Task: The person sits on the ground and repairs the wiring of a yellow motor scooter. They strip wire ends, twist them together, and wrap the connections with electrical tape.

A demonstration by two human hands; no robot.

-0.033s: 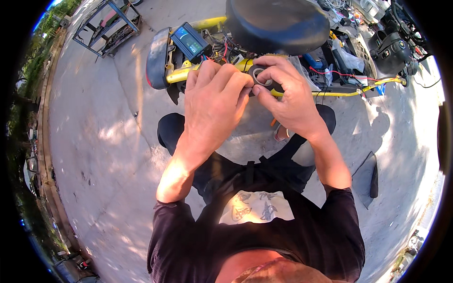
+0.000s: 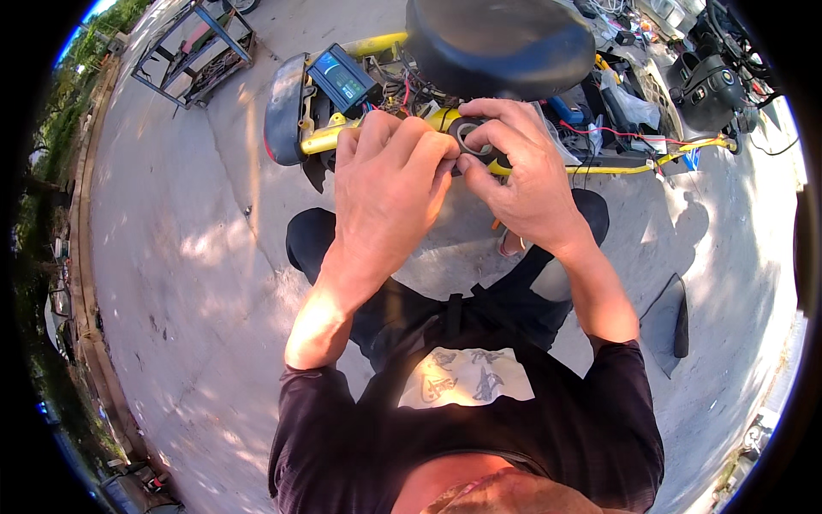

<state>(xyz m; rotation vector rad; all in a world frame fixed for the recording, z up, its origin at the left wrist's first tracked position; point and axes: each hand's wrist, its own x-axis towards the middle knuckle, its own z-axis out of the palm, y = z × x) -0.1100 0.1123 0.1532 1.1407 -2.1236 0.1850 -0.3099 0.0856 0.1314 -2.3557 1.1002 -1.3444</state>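
Observation:
My right hand (image 2: pixel 533 184) grips a roll of black tape (image 2: pixel 458 128) with a pale core, its thumb and fingers curled round the near and right sides. Beside it, my left hand (image 2: pixel 384 188) is closed in a pinch, fingertips almost touching the roll. What lies between those fingertips is hidden. Both hands are over the yellow frame (image 2: pixel 327 139) of a partly stripped scooter. Loose wires (image 2: pixel 409 92) show just beyond my left hand. A blue and black box with a small screen (image 2: pixel 345 79) rests on the frame there, with coloured leads running from it.
The scooter's black seat (image 2: pixel 501 47) rises past my hands. Tools and plastic bags (image 2: pixel 632 107) fill the footboard at right. A metal cart (image 2: pixel 195 53) stands at far left. A dark flat piece (image 2: pixel 670 330) lies on the concrete floor (image 2: pixel 188 257) to my right.

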